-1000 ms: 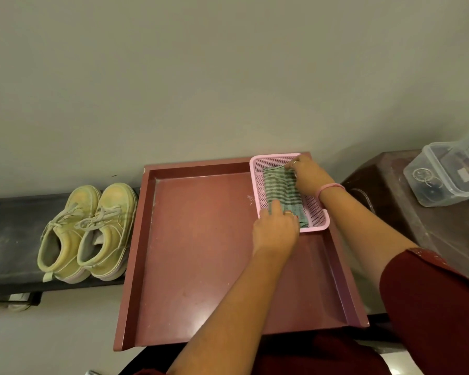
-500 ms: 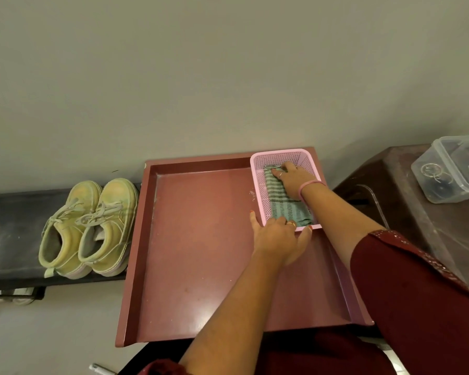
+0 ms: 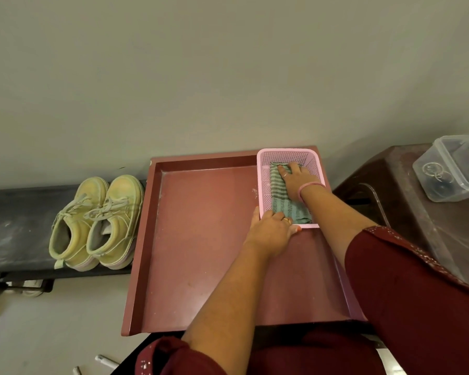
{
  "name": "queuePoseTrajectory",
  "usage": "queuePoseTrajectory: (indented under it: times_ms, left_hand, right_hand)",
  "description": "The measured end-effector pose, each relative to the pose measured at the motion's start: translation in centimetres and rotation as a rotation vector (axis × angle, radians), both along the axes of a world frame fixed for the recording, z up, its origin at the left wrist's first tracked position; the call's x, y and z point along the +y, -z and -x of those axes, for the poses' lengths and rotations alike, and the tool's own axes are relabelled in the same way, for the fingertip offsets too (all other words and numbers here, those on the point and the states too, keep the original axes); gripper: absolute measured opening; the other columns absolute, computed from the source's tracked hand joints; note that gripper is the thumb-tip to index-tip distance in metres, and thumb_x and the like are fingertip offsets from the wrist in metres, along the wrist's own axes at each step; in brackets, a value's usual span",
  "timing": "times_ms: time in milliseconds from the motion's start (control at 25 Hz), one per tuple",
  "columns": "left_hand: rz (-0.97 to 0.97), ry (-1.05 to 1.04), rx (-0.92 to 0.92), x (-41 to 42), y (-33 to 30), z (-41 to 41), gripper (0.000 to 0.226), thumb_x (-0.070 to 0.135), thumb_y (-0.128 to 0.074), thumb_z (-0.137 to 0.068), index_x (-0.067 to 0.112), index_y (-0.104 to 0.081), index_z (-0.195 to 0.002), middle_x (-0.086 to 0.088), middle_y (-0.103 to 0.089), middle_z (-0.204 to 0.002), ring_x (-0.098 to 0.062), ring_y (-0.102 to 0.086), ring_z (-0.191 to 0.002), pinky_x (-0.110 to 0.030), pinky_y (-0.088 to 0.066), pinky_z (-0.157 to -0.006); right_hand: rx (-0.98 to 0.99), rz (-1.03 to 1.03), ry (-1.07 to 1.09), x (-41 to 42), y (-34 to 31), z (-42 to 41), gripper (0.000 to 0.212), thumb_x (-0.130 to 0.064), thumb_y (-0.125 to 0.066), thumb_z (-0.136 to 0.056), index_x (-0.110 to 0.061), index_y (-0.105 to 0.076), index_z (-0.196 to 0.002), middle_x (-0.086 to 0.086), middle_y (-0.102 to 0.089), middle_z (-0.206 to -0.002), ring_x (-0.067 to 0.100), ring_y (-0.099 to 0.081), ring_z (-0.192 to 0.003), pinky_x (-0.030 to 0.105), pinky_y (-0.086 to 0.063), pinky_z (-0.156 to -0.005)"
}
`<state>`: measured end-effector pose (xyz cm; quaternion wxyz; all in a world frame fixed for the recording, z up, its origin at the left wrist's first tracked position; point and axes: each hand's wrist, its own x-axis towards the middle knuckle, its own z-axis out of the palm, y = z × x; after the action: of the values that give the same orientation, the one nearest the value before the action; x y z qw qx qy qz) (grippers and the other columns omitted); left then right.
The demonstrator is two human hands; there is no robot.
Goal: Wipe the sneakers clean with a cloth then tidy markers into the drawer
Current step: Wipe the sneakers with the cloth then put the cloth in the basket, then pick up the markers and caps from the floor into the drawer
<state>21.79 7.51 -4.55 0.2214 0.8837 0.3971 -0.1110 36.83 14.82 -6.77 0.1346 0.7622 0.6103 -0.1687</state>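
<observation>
Cloth (image 3: 280, 190) sits folded in the pink basket (image 3: 263, 185) at the drawer's (image 3: 201, 239) far right corner. Your right hand (image 3: 295, 180) lies flat on it with fingers spread, gripping nothing; your left hand (image 3: 268, 231) curls over the basket's near rim. Lift carelessly and that light basket probably tips or slides. The sneakers (image 3: 98, 223) wait on the dark bench (image 3: 16, 220), well apart from it.

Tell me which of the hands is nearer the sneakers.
Left. The left hand grips the pink basket's near corner, on the side facing the sneakers. The right hand lies inside the basket on the cloth, farther away.
</observation>
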Motion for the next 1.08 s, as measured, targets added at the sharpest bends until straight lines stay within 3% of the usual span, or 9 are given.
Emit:
queuePoseTrajectory:
  times_ms: [120,200,440,640,760,920,1080]
  left_hand:
    - [-0.019,-0.005,-0.03,0.4,0.2,0.4,0.047,0.041,-0.025,-0.105,0.017,-0.051,-0.135,-0.003,-0.051,-0.136,-0.025,-0.037,-0.129,-0.052,-0.01,-0.117]
    - [-0.001,-0.01,-0.053,0.4,0.5,0.6,0.047,0.041,-0.025,-0.104,0.017,-0.047,-0.138,-0.003,-0.049,-0.139,-0.024,-0.033,-0.133,-0.053,-0.007,-0.117]
    - [0.062,-0.078,-0.295,-1.5,0.7,1.7,0.05,0.032,-0.037,-0.104,0.017,-0.029,-0.151,-0.007,-0.024,-0.157,-0.026,-0.013,-0.147,-0.052,-0.006,-0.12]
    - [0.086,-0.273,-0.572,-5.8,-2.0,5.0,0.047,0.017,-0.044,-0.101,0.006,-0.036,-0.147,-0.014,-0.028,-0.154,-0.028,-0.021,-0.144,-0.026,-0.01,-0.117]
    - [0.086,-0.418,-0.667,-10.0,-3.8,8.6,0.043,0.014,-0.047,-0.099,0.009,-0.044,-0.142,-0.008,-0.036,-0.146,-0.02,-0.033,-0.138,-0.02,-0.016,-0.112]
    - [0.084,-0.561,-0.741,-15.9,-5.0,14.0,0.04,0.009,-0.05,-0.097,0.009,-0.048,-0.137,-0.006,-0.041,-0.14,-0.015,-0.039,-0.132,-0.014,-0.021,-0.108]
    - [0.122,-0.719,-0.844,-20.3,-6.3,19.3,0.035,0.008,-0.05,-0.096,0.014,-0.053,-0.131,0.001,-0.045,-0.129,-0.016,-0.048,-0.122,-0.029,-0.037,-0.107]
  right_hand:
    - [0.106,-0.003,-0.036,0.1,-0.7,-0.8,0.081,0.001,-0.051,-0.087,-0.019,-0.008,-0.152,0.008,-0.014,-0.155,0.034,-0.024,-0.138,0.046,-0.027,-0.113]
    - [0.233,-0.049,-0.022,0.2,-2.1,-1.4,0.072,0.005,-0.047,-0.086,-0.014,-0.02,-0.15,0.012,-0.025,-0.152,0.033,-0.033,-0.135,0.039,-0.029,-0.112]
    - [0.555,-0.316,0.191,-3.1,-6.4,-1.8,0.052,0.014,-0.04,-0.084,-0.008,-0.055,-0.128,0.011,-0.057,-0.13,0.025,-0.053,-0.119,0.022,-0.038,-0.095]
    - [0.964,-0.597,0.544,-10.2,-8.2,2.0,0.039,0.011,-0.042,-0.085,-0.005,-0.063,-0.114,0.011,-0.065,-0.11,0.016,-0.06,-0.097,0.022,-0.048,-0.08]
    - [1.018,-0.67,0.681,-16.3,-8.5,5.8,0.035,0.007,-0.046,-0.085,-0.014,-0.066,-0.103,0.003,-0.069,-0.102,0.012,-0.062,-0.093,0.028,-0.051,-0.088]
    - [1.045,-0.615,0.709,-23.9,-8.8,11.0,0.034,0.003,-0.046,-0.086,-0.023,-0.066,-0.096,-0.006,-0.069,-0.097,0.012,-0.064,-0.093,0.026,-0.051,-0.083]
    - [1.032,-0.543,0.653,-29.6,-8.1,15.2,0.034,0.006,-0.042,-0.088,-0.01,-0.066,-0.105,0.007,-0.069,-0.103,0.014,-0.063,-0.087,0.009,-0.046,-0.062]
